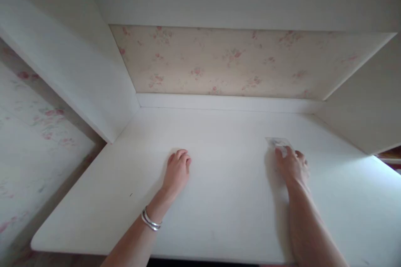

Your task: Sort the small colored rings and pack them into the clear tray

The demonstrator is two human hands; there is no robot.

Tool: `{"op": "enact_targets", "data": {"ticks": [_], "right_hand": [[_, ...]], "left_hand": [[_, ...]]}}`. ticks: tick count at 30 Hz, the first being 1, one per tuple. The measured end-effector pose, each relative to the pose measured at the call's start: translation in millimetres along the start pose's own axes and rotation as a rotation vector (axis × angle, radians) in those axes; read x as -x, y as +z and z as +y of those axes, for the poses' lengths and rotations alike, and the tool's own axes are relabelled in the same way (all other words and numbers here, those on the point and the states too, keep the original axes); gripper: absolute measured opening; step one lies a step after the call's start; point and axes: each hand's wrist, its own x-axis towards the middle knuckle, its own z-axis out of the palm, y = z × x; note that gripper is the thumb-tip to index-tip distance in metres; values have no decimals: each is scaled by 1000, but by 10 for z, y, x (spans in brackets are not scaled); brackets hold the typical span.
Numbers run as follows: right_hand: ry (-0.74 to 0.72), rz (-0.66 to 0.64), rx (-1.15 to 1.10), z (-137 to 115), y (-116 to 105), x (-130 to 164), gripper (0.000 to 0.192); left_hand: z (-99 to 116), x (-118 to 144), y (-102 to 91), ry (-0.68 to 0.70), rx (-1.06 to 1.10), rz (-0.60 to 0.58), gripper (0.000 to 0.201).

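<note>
My left hand [178,170] rests on the white desktop [219,200], left of the middle, with its fingers loosely curled and nothing seen in them. A silver bangle [151,219] circles the left wrist. Farther right, my right hand [293,167] is closed on a small clear plastic packet [278,141] with some white on it. The packet's front edge pokes out past the fingertips, close over the desktop; whether it touches cannot be made out. The palm side of both hands is hidden.
White side panels stand at left [72,54] and right [366,96], and a white overhead board [238,6] spans the top. Behind a low back ledge [232,102] is floral wallpaper [203,58]. One small dark mark [130,195] lies on the desktop, left of my left forearm.
</note>
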Motion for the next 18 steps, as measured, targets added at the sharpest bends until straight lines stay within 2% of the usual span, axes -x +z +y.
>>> {"op": "enact_targets", "data": {"ticks": [6, 10, 13, 16, 18], "right_hand": [[-28, -71, -124, -96, 3, 113, 60], [-106, -98, -323, -416, 36, 361, 59], [-251, -150, -477, -814, 17, 717, 56], [-491, -275, -594, -1219, -31, 1130, 48], [-585, -309, -635, -1435, -51, 1370, 45]], "left_hand": [[72, 6, -48, -16, 289, 53, 17], [121, 33, -70, -16, 375, 12, 14], [158, 52, -93, -13, 373, -17, 33], [185, 53, -96, -10, 390, -24, 67], [185, 41, -80, -41, 426, -23, 86]]}}
